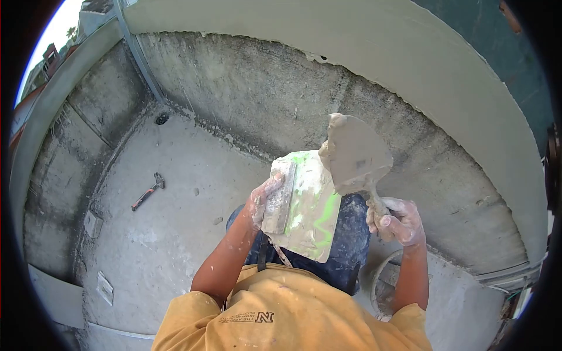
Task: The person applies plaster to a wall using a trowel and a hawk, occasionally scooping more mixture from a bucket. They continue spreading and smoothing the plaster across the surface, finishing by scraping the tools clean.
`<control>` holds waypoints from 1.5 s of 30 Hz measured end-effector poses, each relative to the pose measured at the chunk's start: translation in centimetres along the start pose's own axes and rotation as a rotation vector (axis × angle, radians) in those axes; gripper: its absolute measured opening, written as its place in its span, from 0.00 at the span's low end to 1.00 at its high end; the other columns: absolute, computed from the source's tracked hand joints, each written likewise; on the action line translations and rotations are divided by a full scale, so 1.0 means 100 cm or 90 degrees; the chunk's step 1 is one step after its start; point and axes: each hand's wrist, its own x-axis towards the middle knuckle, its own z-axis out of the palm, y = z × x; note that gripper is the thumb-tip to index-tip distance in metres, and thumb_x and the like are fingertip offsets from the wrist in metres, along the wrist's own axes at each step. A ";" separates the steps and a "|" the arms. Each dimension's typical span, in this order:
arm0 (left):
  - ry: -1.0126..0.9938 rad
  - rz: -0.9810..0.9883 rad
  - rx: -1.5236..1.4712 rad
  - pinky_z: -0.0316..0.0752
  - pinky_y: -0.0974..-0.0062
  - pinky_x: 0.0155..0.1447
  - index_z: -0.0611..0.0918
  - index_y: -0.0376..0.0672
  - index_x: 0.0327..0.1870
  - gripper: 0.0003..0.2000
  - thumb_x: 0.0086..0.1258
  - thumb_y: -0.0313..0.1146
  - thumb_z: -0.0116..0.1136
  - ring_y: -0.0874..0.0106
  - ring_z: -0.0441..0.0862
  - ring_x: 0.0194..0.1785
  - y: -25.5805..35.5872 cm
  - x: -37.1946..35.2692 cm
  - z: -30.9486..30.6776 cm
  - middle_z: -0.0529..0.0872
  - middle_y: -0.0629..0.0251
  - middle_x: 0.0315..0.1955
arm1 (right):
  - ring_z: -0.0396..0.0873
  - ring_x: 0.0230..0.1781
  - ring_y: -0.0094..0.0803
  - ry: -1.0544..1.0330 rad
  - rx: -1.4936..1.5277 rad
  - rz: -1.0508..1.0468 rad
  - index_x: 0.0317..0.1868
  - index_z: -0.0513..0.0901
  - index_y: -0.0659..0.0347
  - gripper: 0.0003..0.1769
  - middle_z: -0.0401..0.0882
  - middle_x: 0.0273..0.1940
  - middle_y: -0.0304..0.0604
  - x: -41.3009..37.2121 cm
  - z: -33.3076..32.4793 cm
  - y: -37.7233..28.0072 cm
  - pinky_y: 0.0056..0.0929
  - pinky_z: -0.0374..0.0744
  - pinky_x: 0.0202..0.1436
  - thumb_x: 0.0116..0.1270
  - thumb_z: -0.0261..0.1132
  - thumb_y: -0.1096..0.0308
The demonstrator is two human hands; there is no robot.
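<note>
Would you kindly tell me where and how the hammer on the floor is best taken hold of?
The hammer is probably best taken from above, by the rear half of its red-and-black handle, with the left hand, which would first have to put down the green-streaked board. It lies on the floor, its head farther forward, its slim handle slanting back towards the person's left.

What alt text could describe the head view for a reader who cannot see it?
A person's left hand holds a rectangular plastering float smeared with mortar, while the right hand grips a mortar-coated trowel overlapping it in view. A hammer lies on the concrete floor; the wall ahead is partly plastered.
</note>
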 end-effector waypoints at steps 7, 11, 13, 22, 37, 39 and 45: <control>-0.163 0.005 -0.116 0.77 0.59 0.67 0.64 0.32 0.73 0.34 0.70 0.41 0.60 0.57 0.81 0.62 0.003 0.004 -0.026 0.76 0.46 0.64 | 0.79 0.27 0.28 -0.173 0.301 0.397 0.56 0.80 0.77 0.22 0.83 0.34 0.48 -0.044 -0.021 0.048 0.25 0.78 0.31 0.73 0.63 0.64; -0.077 0.046 -0.147 0.79 0.56 0.65 0.66 0.31 0.71 0.31 0.72 0.39 0.58 0.56 0.81 0.62 0.006 0.012 -0.030 0.76 0.44 0.64 | 0.79 0.26 0.25 0.038 0.080 0.455 0.53 0.82 0.73 0.23 0.82 0.31 0.43 -0.111 -0.041 0.046 0.25 0.78 0.30 0.69 0.65 0.60; -0.050 0.075 -0.113 0.80 0.55 0.63 0.68 0.32 0.70 0.28 0.74 0.39 0.56 0.56 0.81 0.62 -0.002 0.014 -0.038 0.77 0.45 0.63 | 0.77 0.25 0.24 0.162 -0.043 0.479 0.49 0.84 0.70 0.21 0.79 0.28 0.39 -0.152 -0.049 0.037 0.25 0.77 0.29 0.68 0.65 0.58; -0.025 -0.093 0.020 0.75 0.57 0.68 0.68 0.35 0.71 0.30 0.74 0.44 0.55 0.57 0.78 0.64 -0.072 0.042 0.011 0.77 0.50 0.64 | 0.69 0.19 0.22 0.341 -0.316 0.566 0.33 0.82 0.67 0.16 0.70 0.20 0.35 -0.254 -0.061 -0.010 0.27 0.69 0.24 0.63 0.69 0.59; -0.078 -0.593 0.267 0.79 0.63 0.57 0.79 0.36 0.59 0.24 0.72 0.48 0.61 0.64 0.83 0.52 -0.242 0.061 0.099 0.85 0.58 0.51 | 0.85 0.41 0.50 0.339 -0.513 0.857 0.42 0.85 0.68 0.13 0.86 0.39 0.53 -0.362 -0.036 0.077 0.39 0.82 0.50 0.60 0.68 0.68; -0.044 -0.507 0.272 0.78 0.64 0.58 0.78 0.36 0.61 0.25 0.72 0.47 0.61 0.64 0.83 0.52 -0.217 0.067 0.100 0.84 0.57 0.52 | 0.86 0.44 0.50 0.226 -0.645 0.949 0.38 0.87 0.65 0.10 0.87 0.40 0.54 -0.360 -0.038 0.112 0.42 0.83 0.51 0.61 0.64 0.68; -0.016 -0.265 0.249 0.80 0.63 0.58 0.75 0.36 0.65 0.24 0.75 0.44 0.56 0.62 0.83 0.55 -0.149 0.081 0.097 0.83 0.55 0.55 | 0.87 0.48 0.45 0.076 -0.699 0.967 0.40 0.89 0.59 0.11 0.88 0.42 0.52 -0.326 -0.013 0.215 0.40 0.85 0.50 0.62 0.61 0.68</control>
